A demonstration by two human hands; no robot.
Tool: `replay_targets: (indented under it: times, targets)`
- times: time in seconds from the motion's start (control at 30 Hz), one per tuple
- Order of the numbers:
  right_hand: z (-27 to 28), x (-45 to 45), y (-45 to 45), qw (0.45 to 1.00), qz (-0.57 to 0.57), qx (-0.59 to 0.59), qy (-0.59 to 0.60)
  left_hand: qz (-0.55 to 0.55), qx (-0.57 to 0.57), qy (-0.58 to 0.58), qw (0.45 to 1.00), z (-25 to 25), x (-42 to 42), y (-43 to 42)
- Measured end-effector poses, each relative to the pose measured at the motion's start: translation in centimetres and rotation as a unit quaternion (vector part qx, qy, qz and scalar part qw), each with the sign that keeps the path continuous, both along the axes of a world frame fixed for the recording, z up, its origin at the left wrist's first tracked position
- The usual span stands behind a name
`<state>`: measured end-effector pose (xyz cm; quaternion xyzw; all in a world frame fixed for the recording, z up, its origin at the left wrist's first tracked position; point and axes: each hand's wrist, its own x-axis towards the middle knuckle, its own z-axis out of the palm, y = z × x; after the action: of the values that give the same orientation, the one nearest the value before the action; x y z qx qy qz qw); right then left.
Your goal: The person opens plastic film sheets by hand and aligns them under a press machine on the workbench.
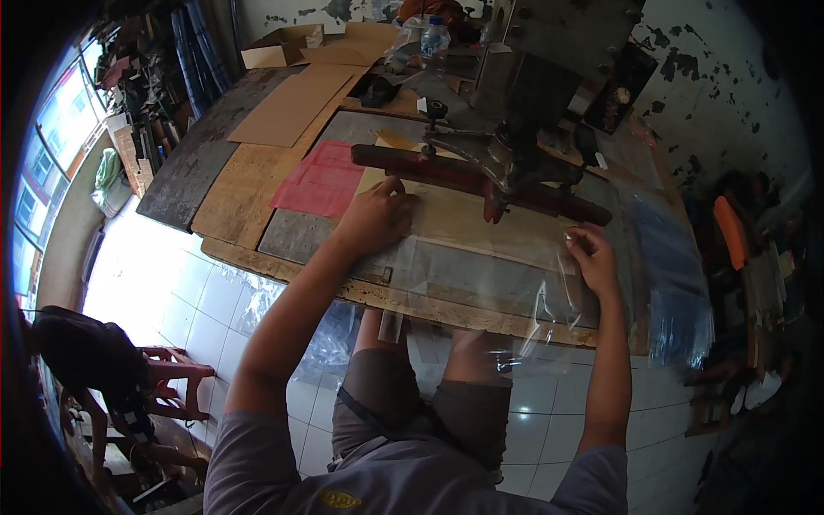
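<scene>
A clear plastic sheet [481,283] spans the space between my hands and droops over the table's front edge. My left hand [378,216] rests at its left side, fingers curled down on the plastic just below the press bar. Thumb and fingers of my right hand [592,256] pinch the sheet near its right edge. Under the plastic lies a tan board [468,215] on the grey work surface. The long dark-red bar [399,160] of a heavy metal press [506,154] hangs above the board, just beyond both hands. Pink sheets [316,178] lie left of my left hand.
Bluish clear plastic sheets [669,283] hang off the table's right side. Cardboard [287,107], an open box [279,47] and a water bottle [435,39] are at the back. At lower left, another person [94,360] is near a red stool [176,382].
</scene>
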<state>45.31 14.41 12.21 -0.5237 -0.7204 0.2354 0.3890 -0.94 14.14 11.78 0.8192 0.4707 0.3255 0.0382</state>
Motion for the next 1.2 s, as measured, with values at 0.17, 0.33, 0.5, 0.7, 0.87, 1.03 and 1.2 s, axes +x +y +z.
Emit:
replay_targets:
  times: [0.17,0.33,0.5,0.7,0.87,1.03,1.2]
  targets:
    - [0.9,0.4,-0.2,0.981,0.056,-0.076,0.167,-0.001,-0.002,-0.011,1.000,0.1,-0.1,-0.2]
    - [1.2,1.5,-0.4,0.968,0.105,-0.120,0.196,0.010,-0.038,-0.025,0.999,0.7,0.0,-0.6]
    - [1.7,1.0,-1.3,0.948,0.160,-0.213,0.172,0.031,-0.028,-0.020,0.999,0.6,0.2,-0.7]
    - [2.5,1.0,-1.7,0.933,0.192,-0.249,0.176,-0.039,-0.025,-0.075,0.996,0.4,0.6,-1.3]
    - [2.4,2.7,-1.9,0.916,0.195,-0.261,0.233,-0.057,-0.045,-0.068,0.995,1.7,0.9,-2.2]
    - [1.9,2.4,-4.5,0.917,0.185,-0.170,0.310,-0.043,-0.020,-0.013,0.999,2.5,1.3,-5.3]
    - [0.5,0.6,-8.6,0.903,0.087,-0.005,0.420,-0.128,-0.143,-0.211,0.958,1.8,0.9,-9.1]
